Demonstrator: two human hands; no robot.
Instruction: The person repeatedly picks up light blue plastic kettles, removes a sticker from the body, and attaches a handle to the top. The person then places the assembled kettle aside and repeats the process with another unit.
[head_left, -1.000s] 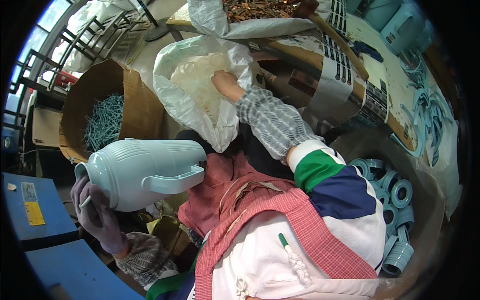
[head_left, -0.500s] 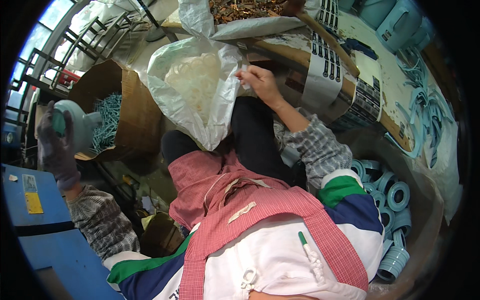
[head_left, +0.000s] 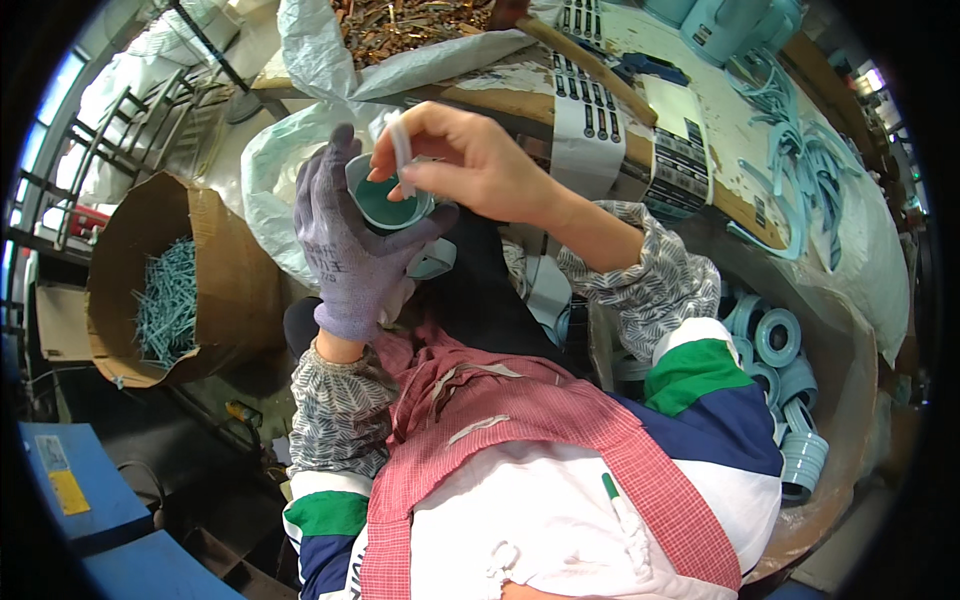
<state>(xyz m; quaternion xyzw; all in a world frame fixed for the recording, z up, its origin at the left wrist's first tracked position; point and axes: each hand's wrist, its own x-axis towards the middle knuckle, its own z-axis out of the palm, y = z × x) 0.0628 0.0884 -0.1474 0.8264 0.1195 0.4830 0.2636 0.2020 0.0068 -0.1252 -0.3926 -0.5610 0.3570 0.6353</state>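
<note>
My left hand (head_left: 348, 255), in a grey-purple glove, is wrapped round a pale blue-green plastic part with a round, cup-like opening (head_left: 392, 208) facing up. My bare right hand (head_left: 495, 172) pinches a translucent whitish ring (head_left: 402, 145), seen nearly edge-on, at the mouth of that part. Some fingertips of the right hand dip over the rim. Behind both hands lies a white plastic bag (head_left: 262, 185); the hands hide most of its contents.
At left stands a cardboard box (head_left: 235, 285) with thin blue-green pieces (head_left: 167, 305). Several blue-green round fittings (head_left: 778, 338) fill a lined container at right. The worktable holds a wooden-handled hammer (head_left: 590, 70), label sheets (head_left: 588, 150), jugs (head_left: 725, 30) and blue-green strips (head_left: 790, 150).
My left hand has brought the blue-green part from the far left to the middle, over my lap. My right hand has moved left with the ring to meet it. The view has shifted.
</note>
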